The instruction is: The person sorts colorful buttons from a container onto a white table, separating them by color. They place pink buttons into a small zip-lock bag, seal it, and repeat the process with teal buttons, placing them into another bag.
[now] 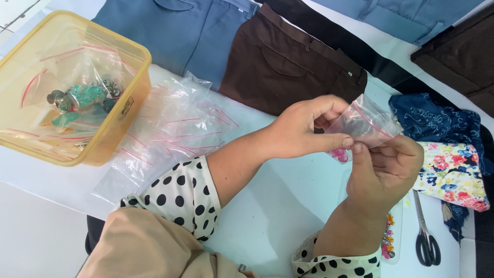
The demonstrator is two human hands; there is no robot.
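My left hand [303, 128] and my right hand [383, 167] both pinch a small clear zip bag [366, 123] with a red seal line, held above the white table [278, 206]. My thumbs meet at the bag's lower edge. Something pink [339, 154] shows just under my left thumb. What is inside the bag is too blurred to tell.
A yellow plastic tub [110, 139] at the left holds bagged metal buttons and green pieces. A heap of empty zip bags [175, 128] lies beside it. Blue and brown trousers [283, 62] lie at the back, floral cloth [453, 170] and scissors [426, 242] at the right.
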